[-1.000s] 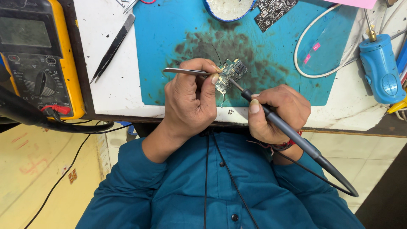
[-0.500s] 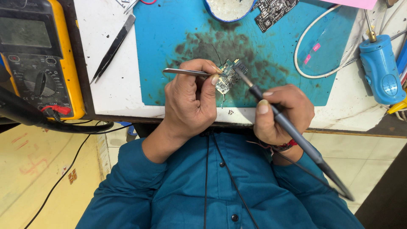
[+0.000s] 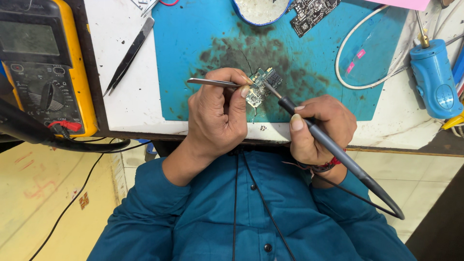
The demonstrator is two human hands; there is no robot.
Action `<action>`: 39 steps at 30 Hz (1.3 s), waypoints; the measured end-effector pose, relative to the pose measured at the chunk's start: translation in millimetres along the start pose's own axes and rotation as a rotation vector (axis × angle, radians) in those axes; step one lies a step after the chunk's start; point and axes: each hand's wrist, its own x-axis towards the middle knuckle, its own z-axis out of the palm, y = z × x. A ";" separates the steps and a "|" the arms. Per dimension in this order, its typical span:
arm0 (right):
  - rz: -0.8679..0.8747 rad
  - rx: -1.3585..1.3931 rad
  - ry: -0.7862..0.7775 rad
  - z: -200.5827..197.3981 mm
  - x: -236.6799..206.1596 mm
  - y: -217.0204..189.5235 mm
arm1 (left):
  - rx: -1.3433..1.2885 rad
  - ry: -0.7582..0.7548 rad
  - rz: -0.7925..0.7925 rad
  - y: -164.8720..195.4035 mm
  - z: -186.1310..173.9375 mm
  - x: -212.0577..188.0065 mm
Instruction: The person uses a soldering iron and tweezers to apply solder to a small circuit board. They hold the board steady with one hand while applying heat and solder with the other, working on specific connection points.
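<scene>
My left hand (image 3: 217, 116) pinches silver tweezers (image 3: 208, 82), whose points rest on a small green circuit board (image 3: 265, 82). The board lies on the stained part of a blue work mat (image 3: 193, 43). My right hand (image 3: 321, 128) grips a dark grey soldering iron (image 3: 338, 150) like a pen. Its metal tip touches the board's right side. The iron's cord loops down to the right over my blue shirt.
A yellow multimeter (image 3: 43, 67) with black leads sits at the left. Black tweezers (image 3: 128, 55) lie on the white tabletop. A blue-rimmed dish (image 3: 261, 9) and a second circuit board (image 3: 314, 12) are at the mat's far edge. A white cable (image 3: 360, 86) and a blue tool (image 3: 435, 77) lie at the right.
My right hand has tilted the soldering iron slightly and its tip has shifted a little on the small board. My left hand and the tweezers have stayed in place.
</scene>
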 end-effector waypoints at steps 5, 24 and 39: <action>-0.004 0.003 -0.034 -3.1 1.8 0.8 | -0.011 0.003 0.020 -0.6 1.4 0.1; 0.004 -0.009 -0.062 -4.2 2.8 -0.1 | -0.027 0.005 0.009 -0.8 1.2 0.2; 0.002 0.003 -0.034 -3.7 2.4 1.0 | -0.015 0.005 0.013 -0.8 1.3 -0.5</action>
